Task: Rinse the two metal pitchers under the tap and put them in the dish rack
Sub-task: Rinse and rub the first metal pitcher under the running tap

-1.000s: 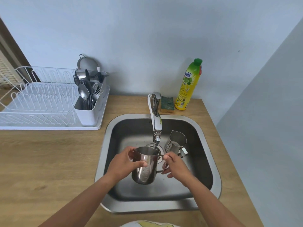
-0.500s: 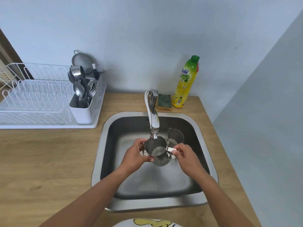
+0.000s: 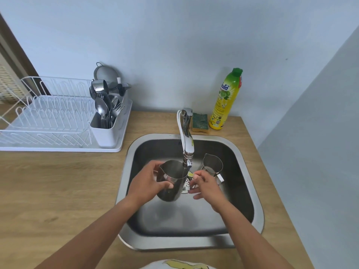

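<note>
The first pitcher (image 3: 172,171) hangs tilted under the tap (image 3: 187,140), over the sink (image 3: 174,242), gripped by our left hand (image 3: 145,184) while our right hand (image 3: 206,185) hovers loosely open beside it: mid-rinse, we judge, with a carry to the dish rack (image 3: 48,121) next.

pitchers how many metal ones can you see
2. The left hand grips one pitcher, tilted under the tap; the other pitcher stands in the sink, right of the tap. None seems hidden.
</note>
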The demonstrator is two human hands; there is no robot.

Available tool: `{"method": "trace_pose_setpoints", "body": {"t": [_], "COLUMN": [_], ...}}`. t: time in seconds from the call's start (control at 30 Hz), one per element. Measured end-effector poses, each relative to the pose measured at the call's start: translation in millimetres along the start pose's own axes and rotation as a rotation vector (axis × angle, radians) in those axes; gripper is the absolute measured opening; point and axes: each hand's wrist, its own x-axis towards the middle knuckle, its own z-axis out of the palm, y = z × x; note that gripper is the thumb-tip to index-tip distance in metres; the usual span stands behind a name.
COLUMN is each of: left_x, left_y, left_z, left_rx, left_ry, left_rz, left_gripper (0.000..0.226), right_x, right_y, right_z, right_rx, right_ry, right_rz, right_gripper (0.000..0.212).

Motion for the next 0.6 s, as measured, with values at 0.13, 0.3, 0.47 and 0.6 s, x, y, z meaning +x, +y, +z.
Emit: {"method": "trace_pose_setpoints", "body": {"t": [0.13,0.3,0.47,0.6], "left_x": [-6,2,-1,-2], "left_y": [-3,1,0,10], "left_z": [18,23,22,34], "left_rx": [-0.078,-0.065,-0.066,-0.094], "left_ry": [-0.045,0.023,-0.031,-0.035], "left_rz": [-0.055,-0.016,-0.032,-0.050], "left_gripper": [0.063,0.067,0.063,0.060], "right_x": [-4,-7,-6,-6], "right_y": [2,6,1,1], "right_z": [-15,-7,-16,-24], "right_rx": [-0.080,-0.003,-0.060,-0.048], "right_ry": [0.047,0.107,0.072,0.162], "right_rz": [-0.014,-0.062,0.004,-0.006], "right_gripper": [0.014,0.015,0.014,0.017]}}
